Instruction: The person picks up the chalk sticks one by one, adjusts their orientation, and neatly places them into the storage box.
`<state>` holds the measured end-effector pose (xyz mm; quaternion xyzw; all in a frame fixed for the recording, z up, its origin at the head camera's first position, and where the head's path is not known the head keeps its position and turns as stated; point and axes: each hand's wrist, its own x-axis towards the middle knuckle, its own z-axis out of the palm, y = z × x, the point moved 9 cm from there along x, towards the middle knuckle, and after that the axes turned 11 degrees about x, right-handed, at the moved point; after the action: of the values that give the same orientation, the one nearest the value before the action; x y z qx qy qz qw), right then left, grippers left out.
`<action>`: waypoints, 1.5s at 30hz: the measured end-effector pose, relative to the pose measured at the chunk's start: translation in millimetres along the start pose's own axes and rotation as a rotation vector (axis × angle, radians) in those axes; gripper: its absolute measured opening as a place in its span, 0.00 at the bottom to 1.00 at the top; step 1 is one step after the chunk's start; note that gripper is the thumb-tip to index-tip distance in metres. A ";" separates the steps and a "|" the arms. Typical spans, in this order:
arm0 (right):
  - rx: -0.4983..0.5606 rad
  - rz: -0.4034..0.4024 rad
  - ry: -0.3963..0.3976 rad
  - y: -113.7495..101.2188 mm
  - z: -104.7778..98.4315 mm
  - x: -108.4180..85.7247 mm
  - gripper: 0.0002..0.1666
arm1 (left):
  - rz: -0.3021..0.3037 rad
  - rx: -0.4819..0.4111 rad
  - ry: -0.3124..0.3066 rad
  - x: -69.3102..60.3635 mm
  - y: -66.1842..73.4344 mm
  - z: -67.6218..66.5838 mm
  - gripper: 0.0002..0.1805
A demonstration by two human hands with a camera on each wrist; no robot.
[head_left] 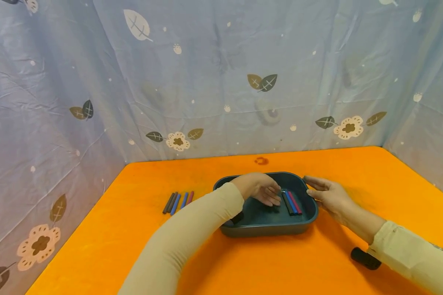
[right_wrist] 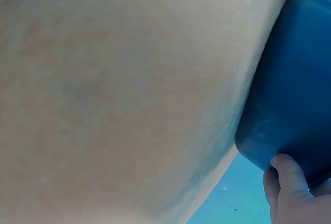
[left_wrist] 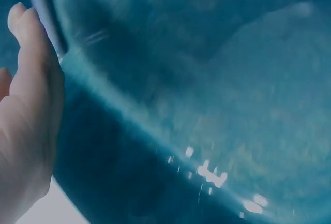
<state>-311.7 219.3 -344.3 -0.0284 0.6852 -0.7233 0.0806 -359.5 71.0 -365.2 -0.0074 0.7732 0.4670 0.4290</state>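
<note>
Curtained booth, flower-and-leaf fabric [head_left: 214, 106] on three sides, orange tabletop [head_left: 107, 229]

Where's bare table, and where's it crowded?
Bare: table left of the loose sticks; before the tray, between sleeves; strip between tray and curtain. Crowded: inside the tray, left hand beside three sticks; right rim, by the right hand.

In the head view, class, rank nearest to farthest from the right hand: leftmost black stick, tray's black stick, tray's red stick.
1. Red stick, inside the tray.
2. Tray's black stick, left of that.
3. Leftmost black stick, outside, left.
</note>
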 end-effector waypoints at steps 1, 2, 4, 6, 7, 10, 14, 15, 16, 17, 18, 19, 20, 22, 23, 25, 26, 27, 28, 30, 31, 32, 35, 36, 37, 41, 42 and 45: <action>0.004 0.000 -0.002 0.1 -0.1 0.1 0.35 | 0.009 -0.008 -0.012 -2.8 1.8 -1.6 0.20; 0.007 -0.002 -0.003 0.1 -0.1 0.2 0.35 | 0.019 -0.015 -0.025 -6.1 3.7 -3.1 0.21; 0.013 -0.003 -0.007 -0.2 -0.1 0.4 0.35 | 0.045 -0.021 -0.045 -13.4 8.1 -7.0 0.23; 0.017 -0.005 -0.010 -0.7 0.1 0.7 0.35 | 0.075 -0.016 -0.057 -21.1 12.0 -11.8 0.24; 0.019 -0.005 -0.009 -0.9 0.1 0.9 0.35 | 0.087 -0.010 -0.064 -25.1 13.5 -14.3 0.24; 0.020 -0.001 -0.012 -0.8 0.3 1.3 0.35 | 0.115 0.001 -0.059 -37.9 15.9 -23.9 0.24; 0.022 0.009 -0.010 -0.5 0.0 1.2 0.35 | 0.132 0.006 -0.053 -56.4 18.3 -35.6 0.24; 0.024 0.010 -0.009 -0.4 -0.1 1.2 0.35 | 0.138 0.005 -0.050 -60.6 18.8 -38.6 0.24; 0.025 0.011 -0.010 -0.2 -0.2 0.9 0.35 | 0.145 0.008 -0.048 -64.7 19.1 -41.4 0.25; 0.024 0.012 -0.010 0.2 -0.5 0.9 0.35 | 0.152 0.009 -0.046 -68.3 19.0 -44.2 0.25; 0.023 0.014 -0.010 0.5 -0.8 1.0 0.35 | 0.159 0.010 -0.042 -71.7 18.7 -47.2 0.25; 0.023 0.015 -0.007 0.6 -1.5 1.2 0.35 | 0.168 0.009 -0.037 -74.7 18.0 -50.3 0.25; 0.023 0.013 -0.010 0.8 -1.9 1.1 0.36 | 0.176 0.007 -0.029 -77.5 17.0 -53.6 0.24; 0.021 0.012 -0.010 0.7 -3.0 1.3 0.36 | 0.186 -0.001 -0.015 -81.0 13.7 -59.9 0.24; 0.020 0.012 -0.007 0.5 -3.6 1.4 0.35 | 0.187 -0.009 -0.007 -82.2 11.5 -63.1 0.24; 0.023 0.011 -0.008 0.2 -3.7 1.3 0.35 | 0.189 -0.020 0.001 -84.0 6.3 -68.3 0.24; 0.024 0.011 -0.010 0.2 -3.3 1.3 0.36 | 0.189 -0.021 0.001 -84.9 3.4 -70.2 0.24; 0.022 0.012 -0.008 0.1 -3.0 1.4 0.35 | 0.189 -0.023 -0.002 -85.9 0.4 -71.8 0.25; 0.021 0.014 -0.008 0.4 -2.6 1.6 0.35 | 0.189 -0.026 -0.008 -87.2 -2.7 -73.1 0.25; 0.013 0.015 -0.012 0.2 -0.7 1.7 0.35 | 0.200 -0.011 -0.022 -90.2 -8.7 -75.3 0.26; 0.011 0.015 -0.012 0.2 -0.3 1.6 0.35 | 0.206 -0.004 -0.030 -91.6 -11.4 -76.2 0.26; 0.009 0.015 -0.010 0.1 0.0 1.7 0.35 | 0.212 0.000 -0.033 -93.0 -14.3 -77.6 0.27; 0.011 0.014 -0.012 -0.5 1.7 2.0 0.36 | 0.231 0.014 -0.029 -97.3 -23.3 -83.7 0.27; 0.014 0.012 -0.012 -0.7 1.9 2.1 0.36 | 0.236 0.013 -0.022 -98.9 -26.2 -86.3 0.27; 0.016 0.013 -0.011 -0.5 1.9 2.2 0.35 | 0.241 0.012 -0.020 -100.1 -28.9 -88.5 0.27; 0.024 0.013 -0.005 0.6 0.5 1.3 0.35 | 0.263 -0.018 -0.015 -103.1 -36.0 -96.4 0.27; 0.026 0.013 -0.003 0.9 0.1 1.0 0.35 | 0.268 -0.027 -0.017 -103.8 -36.7 -97.8 0.27; 0.028 0.011 0.000 0.3 -0.1 0.9 0.35 | 0.283 -0.055 -0.017 -105.9 -38.3 -101.8 0.28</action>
<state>-312.5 219.2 -344.7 -0.0234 0.6752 -0.7323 0.0850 -343.6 -65.9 -301.7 0.0940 0.7498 0.5438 0.3650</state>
